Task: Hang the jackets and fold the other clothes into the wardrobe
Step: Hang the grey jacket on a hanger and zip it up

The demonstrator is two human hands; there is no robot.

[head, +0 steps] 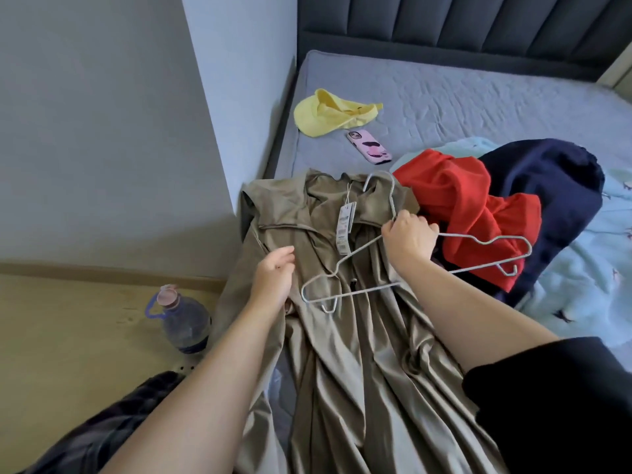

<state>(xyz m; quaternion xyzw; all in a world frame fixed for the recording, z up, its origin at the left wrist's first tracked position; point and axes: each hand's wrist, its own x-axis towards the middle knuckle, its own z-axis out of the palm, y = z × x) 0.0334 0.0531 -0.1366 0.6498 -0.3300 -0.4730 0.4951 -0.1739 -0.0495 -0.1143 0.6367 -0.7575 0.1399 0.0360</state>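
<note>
A khaki jacket [342,354] lies spread front-up along the bed's left edge, collar away from me, with a paper tag [345,222] at its neck. My right hand [408,239] grips a grey wire hanger [355,251] just below its hook, holding it over the jacket's chest. My left hand [273,278] rests with relaxed fingers on the jacket's left front panel. A red garment [468,206] and a navy garment [554,186] lie piled to the right on the bed.
A yellow cap [328,114] and a pink phone [369,147] lie further up the grey mattress [478,107]. A light blue blanket [588,268] covers the right side. A water bottle [184,319] stands on the floor by the wall.
</note>
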